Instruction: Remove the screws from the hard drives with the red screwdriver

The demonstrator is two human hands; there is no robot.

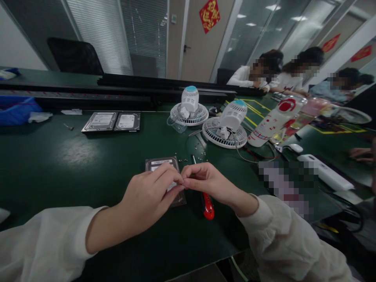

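From the wearer's head we look forward and down, close above the near edge of the desk (44, 168), facing a door (199, 55) past its far edge.

2 white fans (232, 116) w/ blue tops, round grilles down on green table (44, 164), side by side. Red/white bottle (276, 122) to their R, pink-topped bottle (317, 105) just past it. White power strip (326, 172) farther R, small rounded white item (295, 148) nr its end. Blue bin (17, 109) far L, crumpled white piece (40, 116) beside it. Blk rails (126, 103) across back; blk chair (75, 56) behind, L. Beyond: door (199, 51) w/ red diamond sign (209, 15), blinds (100, 35) L of it. 3 ppl (241, 78) back R, blurry.
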